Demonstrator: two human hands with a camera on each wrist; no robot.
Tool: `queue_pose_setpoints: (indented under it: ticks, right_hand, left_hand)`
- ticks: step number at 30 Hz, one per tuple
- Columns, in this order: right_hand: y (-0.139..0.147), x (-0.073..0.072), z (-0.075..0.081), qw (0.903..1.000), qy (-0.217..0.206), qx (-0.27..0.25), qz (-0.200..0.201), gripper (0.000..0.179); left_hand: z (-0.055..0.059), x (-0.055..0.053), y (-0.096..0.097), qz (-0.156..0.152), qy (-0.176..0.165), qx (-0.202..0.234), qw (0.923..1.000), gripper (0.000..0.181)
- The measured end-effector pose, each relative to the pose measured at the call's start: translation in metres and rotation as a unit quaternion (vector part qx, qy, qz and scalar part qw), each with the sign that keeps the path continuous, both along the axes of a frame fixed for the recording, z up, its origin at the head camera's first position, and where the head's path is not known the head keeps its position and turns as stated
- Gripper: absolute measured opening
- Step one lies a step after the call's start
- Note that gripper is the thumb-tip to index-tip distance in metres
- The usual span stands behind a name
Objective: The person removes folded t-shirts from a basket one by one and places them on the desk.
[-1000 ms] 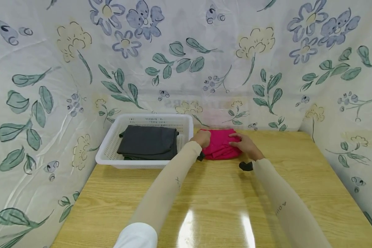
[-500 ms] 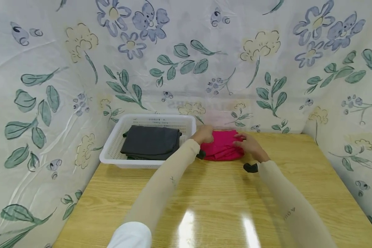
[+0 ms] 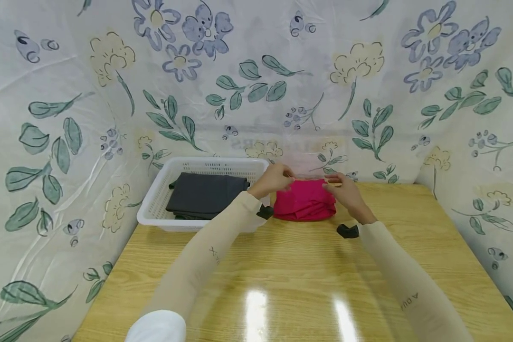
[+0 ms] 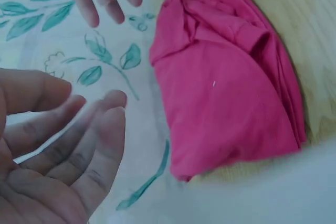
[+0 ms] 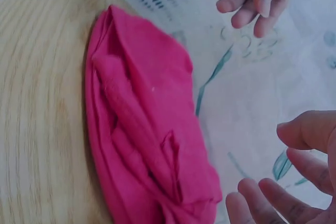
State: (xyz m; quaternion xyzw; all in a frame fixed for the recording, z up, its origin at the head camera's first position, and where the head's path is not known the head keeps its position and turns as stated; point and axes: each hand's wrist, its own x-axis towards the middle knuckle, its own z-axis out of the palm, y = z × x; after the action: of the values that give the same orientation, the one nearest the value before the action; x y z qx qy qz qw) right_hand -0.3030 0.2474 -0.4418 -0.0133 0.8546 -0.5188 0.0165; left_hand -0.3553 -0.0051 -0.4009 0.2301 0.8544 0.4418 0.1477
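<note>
A folded pink garment (image 3: pixel 306 199) lies on the wooden table beside the basket, its loose folds toward the front. My left hand (image 3: pixel 275 179) hovers over its back left corner, fingers relaxed and slightly bent, holding nothing. In the left wrist view the left hand (image 4: pixel 63 150) shows apart from the pink cloth (image 4: pixel 226 93). My right hand (image 3: pixel 345 194) is at the garment's right edge with loosely spread fingers. The right wrist view shows the right hand (image 5: pixel 294 177) away from the cloth (image 5: pixel 152 114), nothing in its grasp.
A white perforated basket (image 3: pixel 151 202) stands left of the garment and holds folded dark grey clothing (image 3: pixel 207 194). A floral sheet (image 3: pixel 256 71) hangs behind and along the sides of the wooden table (image 3: pixel 299 266).
Both hands have come off the pink garment. The left hand has drawn up and left toward the basket, its fingers loosening; the garment stays in place.
</note>
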Motion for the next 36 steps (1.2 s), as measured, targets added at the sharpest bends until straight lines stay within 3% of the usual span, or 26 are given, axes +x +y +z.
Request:
queue_pose_setpoints:
  ticks: [8,13,21,32,36]
  right_hand:
    - [-0.018,0.006,0.009,0.9991,0.010,-0.033,0.025,0.049]
    - [-0.033,0.008,0.014,0.9978,0.019,-0.033,0.054,0.053]
    - [-0.055,0.011,0.025,0.9951,0.032,-0.051,0.079,0.052]
    - [-0.089,0.015,0.037,0.9901,0.058,-0.055,0.115,0.051]
    - [-0.101,0.017,0.038,0.9875,0.061,-0.067,0.129,0.055]
  left_hand:
    - [0.010,0.011,-0.028,-0.012,0.046,0.002,0.9989,0.029]
    - [0.013,0.019,-0.047,-0.001,0.051,0.002,0.9987,0.024]
    - [0.020,0.029,-0.073,-0.010,0.055,0.009,0.9984,0.022]
    - [0.019,0.038,-0.109,0.013,0.086,-0.003,0.9962,0.027]
    - [0.018,0.039,-0.121,0.016,0.083,0.004,0.9964,0.025]
